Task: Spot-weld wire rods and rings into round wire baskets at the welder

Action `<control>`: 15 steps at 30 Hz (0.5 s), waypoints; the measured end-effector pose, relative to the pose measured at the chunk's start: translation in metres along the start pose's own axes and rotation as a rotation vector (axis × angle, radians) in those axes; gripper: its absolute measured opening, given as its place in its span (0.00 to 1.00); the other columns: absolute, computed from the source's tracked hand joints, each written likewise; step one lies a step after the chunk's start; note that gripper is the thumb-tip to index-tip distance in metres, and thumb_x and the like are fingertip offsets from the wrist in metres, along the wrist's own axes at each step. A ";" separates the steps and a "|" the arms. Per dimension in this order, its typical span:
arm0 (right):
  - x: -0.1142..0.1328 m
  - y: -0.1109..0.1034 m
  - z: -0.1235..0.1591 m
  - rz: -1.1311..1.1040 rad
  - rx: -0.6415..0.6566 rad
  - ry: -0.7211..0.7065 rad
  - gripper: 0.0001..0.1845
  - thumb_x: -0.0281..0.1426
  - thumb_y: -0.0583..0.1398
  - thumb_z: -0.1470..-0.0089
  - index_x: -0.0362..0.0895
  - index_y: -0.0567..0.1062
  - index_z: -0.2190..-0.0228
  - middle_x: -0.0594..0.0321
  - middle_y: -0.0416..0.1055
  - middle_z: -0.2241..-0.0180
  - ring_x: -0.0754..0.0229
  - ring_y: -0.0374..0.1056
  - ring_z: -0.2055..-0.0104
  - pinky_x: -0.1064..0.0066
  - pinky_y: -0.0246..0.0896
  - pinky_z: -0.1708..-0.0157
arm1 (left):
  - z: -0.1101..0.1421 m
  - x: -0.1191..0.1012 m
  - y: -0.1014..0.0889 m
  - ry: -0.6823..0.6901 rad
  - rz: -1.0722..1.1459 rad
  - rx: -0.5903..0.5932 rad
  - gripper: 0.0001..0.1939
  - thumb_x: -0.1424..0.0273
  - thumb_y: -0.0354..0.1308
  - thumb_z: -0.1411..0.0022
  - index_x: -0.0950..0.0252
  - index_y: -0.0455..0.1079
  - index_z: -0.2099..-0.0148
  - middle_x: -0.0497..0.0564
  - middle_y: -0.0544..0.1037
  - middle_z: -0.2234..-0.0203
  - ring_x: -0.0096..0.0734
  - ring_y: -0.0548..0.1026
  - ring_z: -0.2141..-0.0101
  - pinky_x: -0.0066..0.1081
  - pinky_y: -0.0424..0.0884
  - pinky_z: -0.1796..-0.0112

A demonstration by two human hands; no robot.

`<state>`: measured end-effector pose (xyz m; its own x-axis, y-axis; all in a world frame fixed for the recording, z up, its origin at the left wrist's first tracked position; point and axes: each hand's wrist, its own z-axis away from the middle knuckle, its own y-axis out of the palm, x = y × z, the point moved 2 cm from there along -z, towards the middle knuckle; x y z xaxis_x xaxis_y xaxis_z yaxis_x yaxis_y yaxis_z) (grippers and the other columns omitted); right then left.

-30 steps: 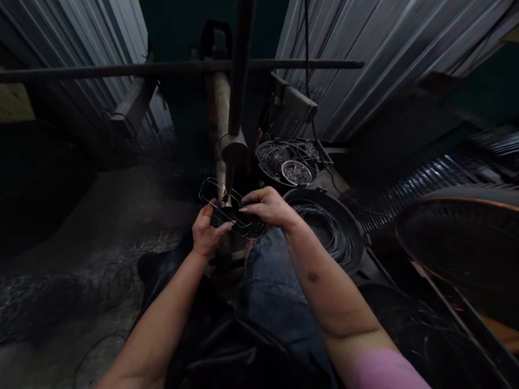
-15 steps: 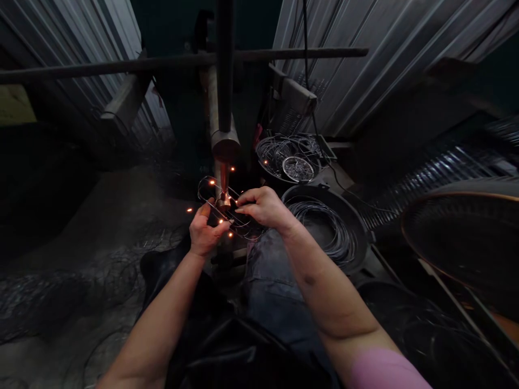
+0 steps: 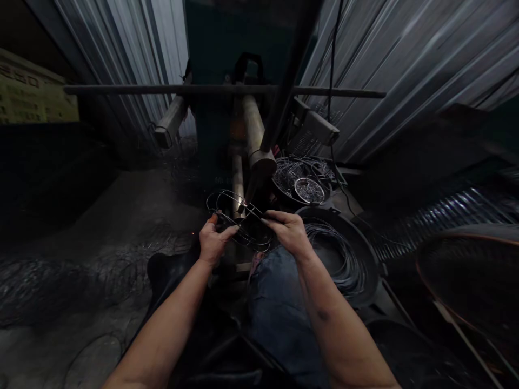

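A bent wire frame (image 3: 227, 192) with looped ends lies between my hands, around the tip of the lower electrode (image 3: 238, 183) of a spot welder. My left hand (image 3: 213, 240) is closed on the frame's near left side; something orange covers a fingertip. With a pinch, my right hand (image 3: 290, 232) grips the frame's right side. Above it hangs the welder's thick upper arm (image 3: 255, 129), its dark electrode slanting down close to the wires. Whether that electrode touches the wire I cannot tell.
At right, a basin (image 3: 279, 183) holds tangled wire and a small round dish (image 3: 308, 191) of short pieces. Nearer stands a black tub (image 3: 368, 265) with coiled wire (image 3: 344, 265). A horizontal bar (image 3: 162, 89) crosses the machine. Heaped wire (image 3: 40, 286) lies on the left floor.
The bright sparks and orange glow at the electrode have faded to one faint spark. The view has shifted, so machine and hands appear further right. Both hands still hold the wire frame.
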<state>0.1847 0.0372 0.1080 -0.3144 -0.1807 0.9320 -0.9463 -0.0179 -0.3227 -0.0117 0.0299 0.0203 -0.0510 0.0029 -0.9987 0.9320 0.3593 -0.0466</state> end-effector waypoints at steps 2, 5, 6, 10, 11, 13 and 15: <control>0.005 0.004 -0.009 0.039 0.004 -0.030 0.12 0.36 0.63 0.55 0.42 0.81 0.69 0.62 0.77 0.70 0.55 0.72 0.65 0.69 0.66 0.64 | -0.001 -0.003 0.002 -0.072 0.065 0.007 0.37 0.61 0.70 0.59 0.67 0.68 0.46 0.53 0.78 0.65 0.35 0.76 0.65 0.30 0.72 0.64; 0.010 0.007 -0.019 0.098 0.015 -0.073 0.11 0.36 0.62 0.53 0.43 0.81 0.70 0.62 0.77 0.70 0.55 0.72 0.65 0.70 0.65 0.64 | 0.000 -0.008 0.002 -0.124 0.076 0.003 0.32 0.62 0.70 0.58 0.68 0.71 0.50 0.52 0.78 0.68 0.34 0.76 0.67 0.29 0.71 0.66; 0.011 0.008 -0.020 0.113 0.018 -0.082 0.11 0.35 0.62 0.54 0.43 0.81 0.70 0.62 0.77 0.70 0.56 0.72 0.65 0.70 0.64 0.64 | 0.000 -0.009 0.002 -0.129 0.063 -0.001 0.31 0.62 0.69 0.58 0.68 0.71 0.51 0.51 0.78 0.69 0.34 0.76 0.67 0.29 0.71 0.66; 0.009 0.009 -0.023 0.138 0.014 -0.068 0.10 0.34 0.61 0.55 0.42 0.80 0.72 0.63 0.75 0.74 0.59 0.69 0.71 0.72 0.62 0.70 | 0.003 -0.006 0.003 -0.118 0.075 0.005 0.29 0.60 0.69 0.58 0.67 0.72 0.54 0.52 0.78 0.68 0.33 0.76 0.68 0.28 0.70 0.67; 0.007 0.010 -0.023 0.126 0.018 -0.047 0.10 0.35 0.61 0.54 0.42 0.80 0.73 0.64 0.73 0.76 0.60 0.68 0.73 0.73 0.61 0.73 | 0.004 -0.005 0.004 -0.106 0.104 0.013 0.29 0.60 0.69 0.58 0.67 0.72 0.54 0.52 0.78 0.69 0.32 0.75 0.70 0.28 0.70 0.68; 0.004 0.010 -0.024 0.087 0.034 -0.003 0.10 0.36 0.62 0.54 0.42 0.79 0.73 0.65 0.71 0.78 0.63 0.65 0.77 0.74 0.58 0.77 | 0.005 -0.003 0.007 -0.088 0.171 0.044 0.26 0.60 0.69 0.57 0.67 0.72 0.56 0.51 0.78 0.70 0.29 0.74 0.72 0.27 0.69 0.69; 0.002 0.010 -0.024 0.057 0.030 0.015 0.11 0.37 0.63 0.56 0.42 0.79 0.73 0.65 0.70 0.78 0.63 0.64 0.77 0.75 0.57 0.78 | 0.005 -0.001 0.009 -0.090 0.206 0.060 0.25 0.61 0.69 0.56 0.67 0.71 0.56 0.51 0.77 0.70 0.28 0.74 0.72 0.27 0.69 0.68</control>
<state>0.1728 0.0603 0.1110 -0.3687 -0.1676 0.9143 -0.9244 -0.0377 -0.3796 -0.0011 0.0287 0.0208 0.1719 -0.0139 -0.9850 0.9395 0.3032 0.1597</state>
